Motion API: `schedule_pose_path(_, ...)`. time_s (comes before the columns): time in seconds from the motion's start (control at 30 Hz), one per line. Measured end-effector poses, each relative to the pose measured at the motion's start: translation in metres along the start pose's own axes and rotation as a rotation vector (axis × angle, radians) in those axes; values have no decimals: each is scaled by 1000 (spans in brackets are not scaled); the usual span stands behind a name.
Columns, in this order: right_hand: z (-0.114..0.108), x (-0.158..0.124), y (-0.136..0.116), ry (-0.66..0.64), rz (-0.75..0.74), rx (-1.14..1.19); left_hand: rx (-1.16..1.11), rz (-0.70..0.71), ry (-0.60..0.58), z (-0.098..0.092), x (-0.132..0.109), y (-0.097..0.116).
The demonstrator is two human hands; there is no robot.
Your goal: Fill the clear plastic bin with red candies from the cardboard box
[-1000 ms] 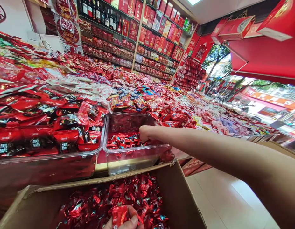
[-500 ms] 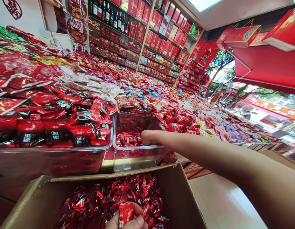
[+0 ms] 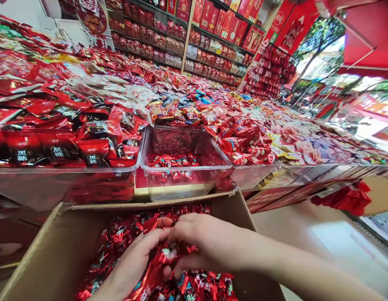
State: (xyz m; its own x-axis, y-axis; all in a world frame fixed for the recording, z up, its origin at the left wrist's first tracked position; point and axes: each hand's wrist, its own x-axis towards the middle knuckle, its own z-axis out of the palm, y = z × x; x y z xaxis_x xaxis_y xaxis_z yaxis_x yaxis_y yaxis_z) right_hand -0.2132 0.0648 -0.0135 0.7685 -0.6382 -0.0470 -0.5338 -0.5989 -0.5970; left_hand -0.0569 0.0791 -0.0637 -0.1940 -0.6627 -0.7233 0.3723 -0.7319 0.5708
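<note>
L hand (image 3: 134, 263) & R hand (image 3: 201, 242) both inside corrugated cardboard box (image 3: 51, 251), fingertips meeting, fingers curled, gripping crinkly red foil candies (image 3: 118, 238) from the pile filling the box. Clear rigid plastic tray (image 3: 181, 188) at 12 o'clock of box, thin candy layer inside. Glossy flat packs (image 3: 96, 148) at 10 o'clock.

Bright daylight from right, edges warped
</note>
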Motion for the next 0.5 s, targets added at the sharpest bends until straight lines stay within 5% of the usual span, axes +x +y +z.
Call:
schedule_pose_path(0.1, 26, 1, 25, 83, 83, 266, 120, 20, -10, 2, 1, 1)
schedule_pose_path(0.23, 38, 0, 43, 236, 265, 617, 177, 222, -38, 1, 10, -1)
schedule_pose_path(0.37, 40, -2, 44, 299, 228, 530, 220, 347, -72, -2, 16, -5)
schedule_pose_path(0.5, 46, -2, 44, 473, 64, 165, 226, 383, 10, -3, 17, -4)
